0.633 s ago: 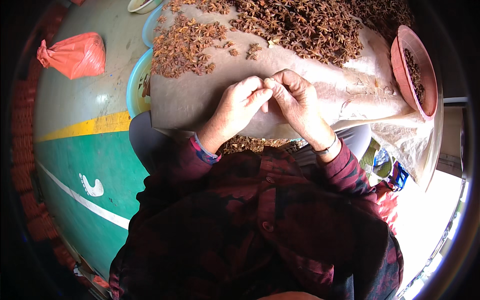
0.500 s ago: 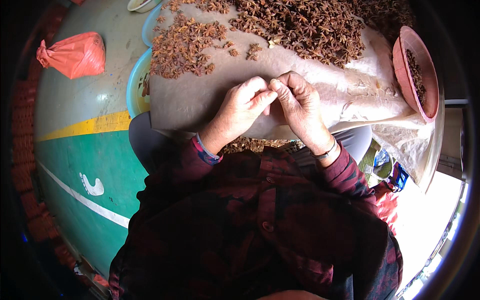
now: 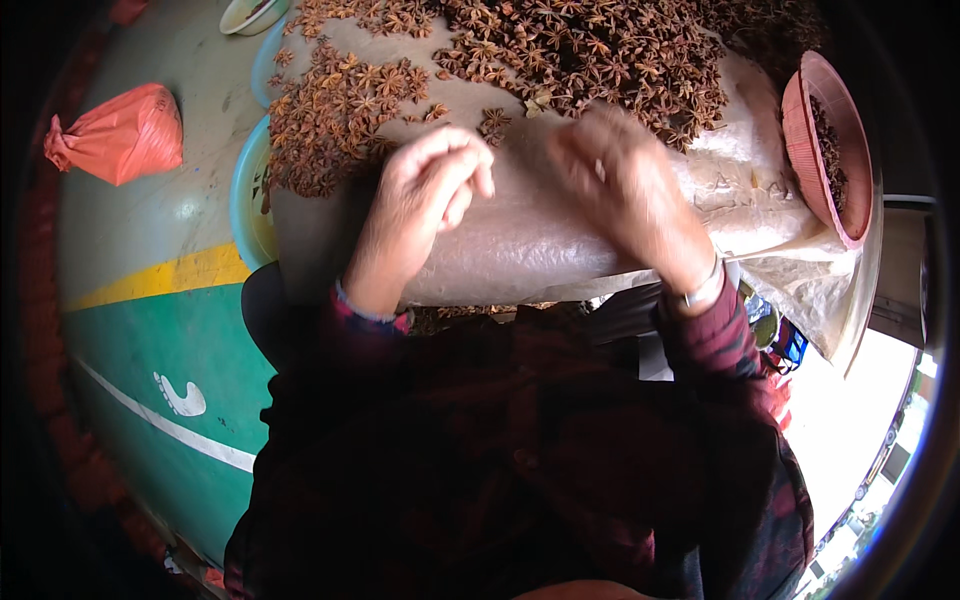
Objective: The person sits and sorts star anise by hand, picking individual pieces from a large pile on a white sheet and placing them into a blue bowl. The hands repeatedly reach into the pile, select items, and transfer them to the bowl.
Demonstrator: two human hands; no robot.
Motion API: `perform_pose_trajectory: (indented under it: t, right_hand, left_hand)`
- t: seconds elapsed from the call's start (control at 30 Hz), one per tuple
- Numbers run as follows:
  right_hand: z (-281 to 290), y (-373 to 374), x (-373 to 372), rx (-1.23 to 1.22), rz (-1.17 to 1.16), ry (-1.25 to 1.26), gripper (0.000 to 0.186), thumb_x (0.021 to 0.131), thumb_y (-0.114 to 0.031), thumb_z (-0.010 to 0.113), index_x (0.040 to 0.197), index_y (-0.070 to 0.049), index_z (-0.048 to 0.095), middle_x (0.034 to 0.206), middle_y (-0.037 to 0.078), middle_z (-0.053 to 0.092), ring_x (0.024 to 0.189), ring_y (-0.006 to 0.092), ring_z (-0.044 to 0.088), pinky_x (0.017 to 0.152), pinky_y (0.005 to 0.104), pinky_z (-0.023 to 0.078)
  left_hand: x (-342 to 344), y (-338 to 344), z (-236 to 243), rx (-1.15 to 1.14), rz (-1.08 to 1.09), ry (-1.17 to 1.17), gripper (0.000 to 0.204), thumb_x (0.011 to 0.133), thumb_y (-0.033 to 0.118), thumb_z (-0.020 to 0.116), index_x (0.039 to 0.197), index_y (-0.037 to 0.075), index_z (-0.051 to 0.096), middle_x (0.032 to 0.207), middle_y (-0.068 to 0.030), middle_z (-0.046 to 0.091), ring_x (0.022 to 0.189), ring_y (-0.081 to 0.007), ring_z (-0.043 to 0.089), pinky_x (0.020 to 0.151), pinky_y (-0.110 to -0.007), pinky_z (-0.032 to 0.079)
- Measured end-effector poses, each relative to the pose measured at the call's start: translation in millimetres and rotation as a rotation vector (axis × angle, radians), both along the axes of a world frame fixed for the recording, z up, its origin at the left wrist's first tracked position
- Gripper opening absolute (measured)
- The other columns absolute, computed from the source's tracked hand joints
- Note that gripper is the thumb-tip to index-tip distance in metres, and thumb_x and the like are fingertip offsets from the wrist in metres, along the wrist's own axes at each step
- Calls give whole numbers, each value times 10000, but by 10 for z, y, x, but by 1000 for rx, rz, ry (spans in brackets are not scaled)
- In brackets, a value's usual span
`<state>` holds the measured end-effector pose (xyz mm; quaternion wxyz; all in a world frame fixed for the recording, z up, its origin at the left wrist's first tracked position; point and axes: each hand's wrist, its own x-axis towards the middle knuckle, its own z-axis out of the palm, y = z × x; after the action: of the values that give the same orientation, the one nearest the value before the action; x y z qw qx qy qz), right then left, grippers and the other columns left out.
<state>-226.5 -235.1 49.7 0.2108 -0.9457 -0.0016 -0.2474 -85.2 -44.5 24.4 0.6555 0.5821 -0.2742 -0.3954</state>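
While left hand point(image 3: 420, 195) hangs, fingers point(image 3: 455, 163) curled, right hand point(image 3: 625, 180) blurs by far star anise point(image 3: 590, 60), grips unclear; seemingly between picks, next needing fine pinch.

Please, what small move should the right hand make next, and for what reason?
Perhaps the bare right hand should take one piece from the large heap of dried, brown, star-shaped pods: it is at the heap's near edge in this view, and the bare, half-curled left hand shows no piece. Blur hides whether the right hand already holds something.
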Motion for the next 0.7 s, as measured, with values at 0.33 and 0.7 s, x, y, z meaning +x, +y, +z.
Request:
perform_pose_trajectory:
  t: [0.33,0.7]
  right_hand:
    - [-333,-242,534,-367,-202,170,131,888,-191,660,873,-62,677,922,103,633,965,314,620,896,444,466]
    - [-316,167,34,916,-38,146,207,1027,-210,651,1047,-17,724,913,31,727,857,74,627,835,254,517]
  left_hand:
    - [388,-830,-291,359,46,-1225,290,985,244,624,1226,97,691,1061,-152,709,931,-352,685,816,-432,547]
    - [169,-55,-208,130,236,-1066,221,997,131,620,1157,12,714,1043,-164,735,928,-265,720,831,-359,555]
